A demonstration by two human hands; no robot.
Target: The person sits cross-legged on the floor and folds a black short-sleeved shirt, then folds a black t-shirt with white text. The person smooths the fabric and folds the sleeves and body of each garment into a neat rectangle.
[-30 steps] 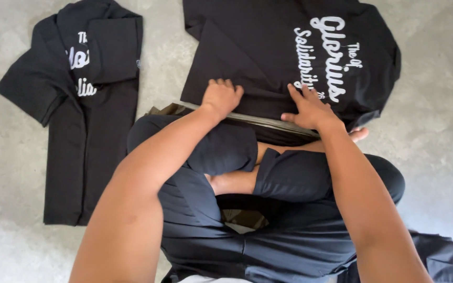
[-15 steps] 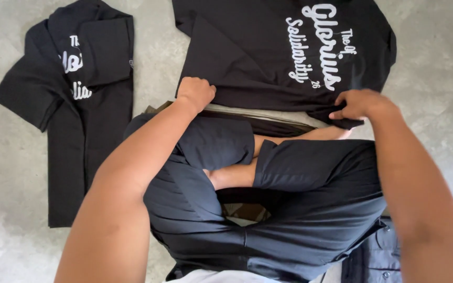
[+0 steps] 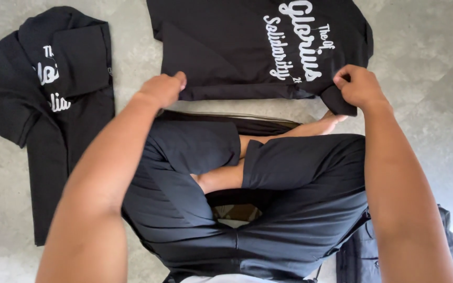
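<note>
Gripping the soft black shirt [image 3: 237, 47] by its folded lower edge, my left hand [image 3: 162, 89] and right hand [image 3: 357, 86] pinch the cloth; it lies flat on the mottled grey floor [image 3: 420, 63] before my knees.

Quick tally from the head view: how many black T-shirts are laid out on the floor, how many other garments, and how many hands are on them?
Black T-shirts with white lettering: 2, one held at its near edge, one lying folded at the left
Dark garment heap at lower right: 1
Hands gripping the held shirt: 2, left hand, right hand
Total: 5
</note>
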